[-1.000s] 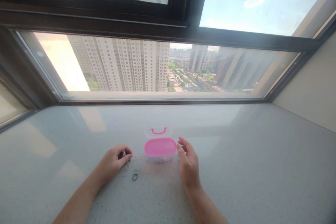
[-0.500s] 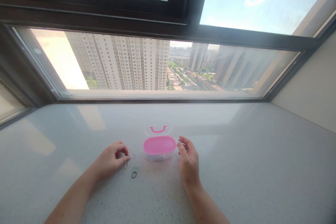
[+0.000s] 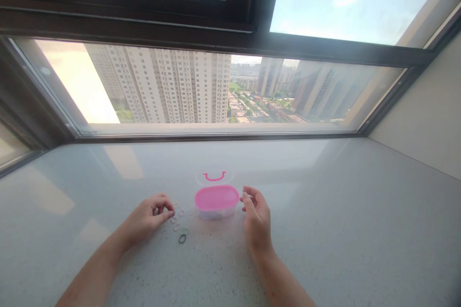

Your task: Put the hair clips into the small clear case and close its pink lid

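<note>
My left hand point(image 3: 153, 215) is low over the sill, thumb and forefinger pinched together; anything between the tips is too small to make out. Close by its fingertips lie several small rings: pale ones point(image 3: 181, 212), a greenish one point(image 3: 184, 230) and a black one point(image 3: 182, 239). To their right stands an oval box with a pink top point(image 3: 216, 197) and a see-through body. Just behind the box is a clear piece with a pink handle point(image 3: 214, 177). At the box's right end is my right hand point(image 3: 257, 216), fingers loosely curled and apart, one fingertip near or touching its edge.
A pale speckled sill point(image 3: 342, 225) spreads around the hands. Beyond it is a dark-framed window point(image 3: 216, 137) with tall buildings outside. A white wall point(image 3: 425, 110) closes off the right side.
My left hand has shifted slightly, showing more pale rings beneath its fingertips. The right hand stays by the box. The whole view has moved a little.
</note>
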`<state>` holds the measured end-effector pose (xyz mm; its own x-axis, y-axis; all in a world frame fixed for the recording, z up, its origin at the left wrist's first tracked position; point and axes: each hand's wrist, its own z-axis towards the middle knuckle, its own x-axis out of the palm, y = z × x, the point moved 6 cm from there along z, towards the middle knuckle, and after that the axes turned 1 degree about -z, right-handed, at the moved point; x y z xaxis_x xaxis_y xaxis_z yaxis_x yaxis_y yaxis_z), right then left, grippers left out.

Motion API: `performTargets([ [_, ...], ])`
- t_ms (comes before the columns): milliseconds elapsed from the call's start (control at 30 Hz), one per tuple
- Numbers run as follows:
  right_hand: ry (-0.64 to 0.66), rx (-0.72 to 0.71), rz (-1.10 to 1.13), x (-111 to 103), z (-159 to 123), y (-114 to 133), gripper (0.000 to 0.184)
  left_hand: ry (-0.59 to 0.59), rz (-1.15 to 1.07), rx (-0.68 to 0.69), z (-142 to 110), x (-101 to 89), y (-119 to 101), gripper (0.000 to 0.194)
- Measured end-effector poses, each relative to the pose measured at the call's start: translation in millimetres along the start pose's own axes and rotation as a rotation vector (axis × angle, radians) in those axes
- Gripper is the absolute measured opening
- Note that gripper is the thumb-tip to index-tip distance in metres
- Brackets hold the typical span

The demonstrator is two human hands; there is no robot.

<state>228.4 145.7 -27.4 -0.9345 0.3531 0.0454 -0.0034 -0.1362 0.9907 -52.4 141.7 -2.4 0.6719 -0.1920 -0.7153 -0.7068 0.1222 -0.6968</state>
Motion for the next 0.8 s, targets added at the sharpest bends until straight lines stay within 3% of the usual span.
performTargets([
  [133,-0.001,0.004,-0.005,0,0,2,0.033,0.098,-0.024,0.026,-4,9.0,-18,0.015],
  [300,-0.003,0.012,-0.004,1,0,3,0.034,0.195,0.097,0.049,-7,23.8,-35,0.012],
  [800,-0.009,0.015,0.001,0,0,2,0.031,0.208,0.106,0.081,-7,34.7,-39,0.012],
])
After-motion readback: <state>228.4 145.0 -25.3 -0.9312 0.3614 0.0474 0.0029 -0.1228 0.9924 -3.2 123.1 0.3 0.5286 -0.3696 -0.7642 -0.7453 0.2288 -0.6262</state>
